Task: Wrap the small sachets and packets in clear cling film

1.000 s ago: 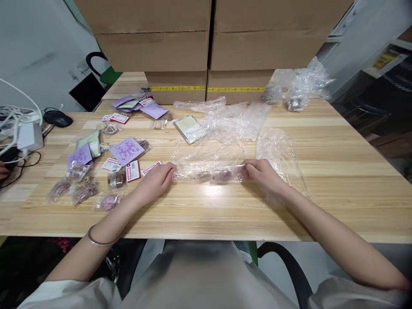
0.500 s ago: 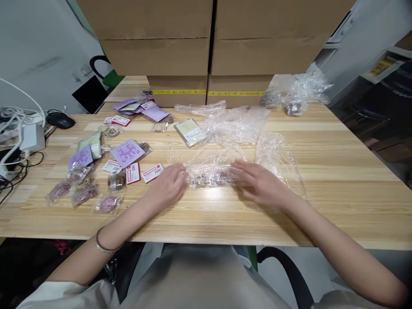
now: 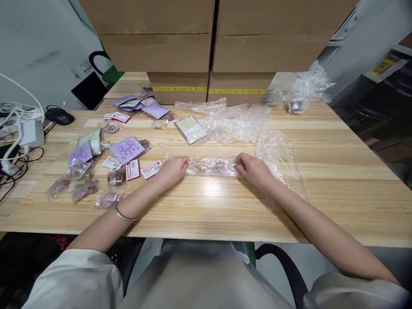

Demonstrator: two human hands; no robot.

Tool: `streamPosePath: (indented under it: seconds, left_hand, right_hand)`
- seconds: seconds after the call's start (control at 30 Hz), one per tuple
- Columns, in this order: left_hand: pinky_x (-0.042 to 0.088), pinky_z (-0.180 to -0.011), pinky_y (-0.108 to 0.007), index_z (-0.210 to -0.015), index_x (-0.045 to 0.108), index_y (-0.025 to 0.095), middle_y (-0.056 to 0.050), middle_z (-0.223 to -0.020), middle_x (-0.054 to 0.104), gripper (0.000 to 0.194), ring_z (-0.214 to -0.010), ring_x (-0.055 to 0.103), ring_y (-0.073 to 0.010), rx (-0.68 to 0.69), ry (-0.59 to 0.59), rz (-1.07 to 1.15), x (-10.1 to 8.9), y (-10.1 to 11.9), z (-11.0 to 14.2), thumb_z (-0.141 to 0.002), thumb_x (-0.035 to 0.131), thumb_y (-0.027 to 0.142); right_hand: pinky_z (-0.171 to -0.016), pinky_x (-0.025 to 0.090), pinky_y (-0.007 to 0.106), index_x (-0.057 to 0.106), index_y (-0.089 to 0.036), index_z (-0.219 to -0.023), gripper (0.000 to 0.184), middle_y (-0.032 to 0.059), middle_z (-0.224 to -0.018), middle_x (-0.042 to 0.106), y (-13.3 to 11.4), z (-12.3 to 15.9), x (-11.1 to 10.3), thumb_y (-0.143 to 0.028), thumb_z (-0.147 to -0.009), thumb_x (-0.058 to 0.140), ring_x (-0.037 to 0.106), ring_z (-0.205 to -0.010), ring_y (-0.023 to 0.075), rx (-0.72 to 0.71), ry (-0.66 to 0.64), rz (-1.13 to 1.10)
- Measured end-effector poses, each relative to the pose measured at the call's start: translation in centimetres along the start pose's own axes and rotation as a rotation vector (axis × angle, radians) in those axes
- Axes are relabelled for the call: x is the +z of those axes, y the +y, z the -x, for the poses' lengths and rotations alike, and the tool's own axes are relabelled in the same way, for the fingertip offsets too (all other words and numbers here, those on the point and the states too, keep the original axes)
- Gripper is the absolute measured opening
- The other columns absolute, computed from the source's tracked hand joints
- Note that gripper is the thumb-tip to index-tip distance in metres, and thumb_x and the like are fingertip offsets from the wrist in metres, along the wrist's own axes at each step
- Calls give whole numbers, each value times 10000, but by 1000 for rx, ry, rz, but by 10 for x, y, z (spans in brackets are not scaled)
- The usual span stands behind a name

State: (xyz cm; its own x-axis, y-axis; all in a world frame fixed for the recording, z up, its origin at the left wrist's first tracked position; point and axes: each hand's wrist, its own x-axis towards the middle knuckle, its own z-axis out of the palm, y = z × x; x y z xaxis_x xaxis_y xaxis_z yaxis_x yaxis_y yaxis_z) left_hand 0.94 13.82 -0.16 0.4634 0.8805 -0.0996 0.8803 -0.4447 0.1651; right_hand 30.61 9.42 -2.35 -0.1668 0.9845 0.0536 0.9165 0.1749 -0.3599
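Observation:
A rolled-up clear plastic bag [image 3: 212, 166] with small dark and purple pieces inside lies across the wooden table [image 3: 337, 171]. My left hand [image 3: 170, 168] is closed on its left end. My right hand [image 3: 252, 168] is closed on its right end. Both forearms rest over the table's near edge. A thin bracelet [image 3: 124, 214] circles my left wrist.
Purple cards [image 3: 127, 149], red-and-white labels [image 3: 152, 169] and small bagged pieces [image 3: 84, 190] lie left. Loose clear plastic [image 3: 238, 122] and a pale green packet [image 3: 190, 128] sit behind the roll. Cardboard boxes [image 3: 212, 47] stand at the back. A mouse [image 3: 59, 116] and cables [image 3: 13, 128] are far left.
The plastic bag has been rolled tighter and shorter. My hands slid inward along it, opened over it half a second ago, and now pinch its two ends.

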Motion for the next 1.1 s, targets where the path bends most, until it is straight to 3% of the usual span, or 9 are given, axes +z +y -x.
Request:
streamPosePath:
  seconds: [0.2, 0.3, 0.43, 0.53, 0.7, 0.8, 0.93, 1.03, 1.1]
  left_hand:
    - [501, -883, -474, -1177, 574, 54, -270, -1226, 607, 381, -1068, 657, -332, -148, 98, -128, 15, 22, -10, -902, 316, 1]
    - [326, -1108, -587, -1359, 481, 46, -275, -1481, 434, 455, -1397, 408, -375, -8, 263, -154, 21, 37, -2, -940, 303, 45]
    - [199, -1220, -505, -1476, 388, 82, -193, -1572, 361, 500, -1511, 207, -314, 427, 233, -37, 36, 62, 8, -991, 379, 206]
    - [173, -1221, -536, -1507, 353, 110, -178, -1599, 316, 601, -1517, 166, -348, 426, 164, 44, 47, 75, 10, -1007, 412, 439]
    - [130, -1224, -555, -1512, 327, 111, -189, -1610, 282, 622, -1518, 153, -352, 397, 120, 127, 51, 78, 9, -1008, 413, 464]
    - [150, -1220, -559, -1430, 418, 89, -215, -1529, 405, 581, -1489, 251, -360, 386, 119, 201, 51, 76, 7, -982, 468, 456]
    - [317, -1154, -544, -1229, 534, 87, -202, -1267, 606, 349, -1296, 510, -326, 338, 114, 327, 51, 75, 5, -912, 515, 233]
    - [426, -1061, -494, -1131, 548, 102, -170, -1138, 643, 327, -1168, 568, -290, 326, 280, 389, 45, 72, 11, -817, 460, 70]
    - [457, -995, -478, -1013, 569, 141, -133, -1021, 656, 265, -1078, 581, -280, 355, 432, 385, 37, 70, 18, -792, 447, 59]
  right_hand:
    - [-687, 428, 357, 567, -116, -1134, 422, 190, -1123, 638, 4, -10, 4, -445, -870, 552, 630, -886, 296, 136, 230, 144]
    - [-763, 431, 379, 563, -148, -1151, 616, 120, -970, 681, 10, -15, -8, -613, -758, 655, 636, -906, 305, 190, 87, 23]
    - [-695, 388, 344, 574, -223, -803, 408, 16, -702, 622, 12, -26, -25, -574, -673, 735, 611, -742, 248, 265, -192, 21]
    - [-598, 344, 314, 451, -234, -631, 373, 5, -630, 562, 9, -31, -32, -488, -751, 696, 537, -632, 191, 255, -222, -61]
    - [-556, 442, 317, 514, -229, -789, 353, 15, -720, 620, -12, -21, -32, -549, -816, 661, 572, -607, 177, 331, -25, -566]
    - [-773, 554, 414, 631, -217, -985, 370, 78, -986, 692, -31, -11, -21, -571, -889, 582, 672, -861, 230, 105, 50, -739]
    - [-1155, 328, 554, 569, -232, -1358, 445, 114, -1440, 546, -41, -5, 6, -452, -976, 506, 437, -1390, 290, -375, -6, -436]
    - [-1205, 248, 553, 374, -210, -1523, 500, 108, -1559, 409, -36, -5, 26, -358, -1048, 323, 305, -1478, 248, -499, -75, -285]
    - [-1209, 248, 550, 364, -193, -1529, 512, 113, -1568, 387, -32, -7, 34, -363, -1048, 324, 280, -1486, 252, -505, -52, -175]
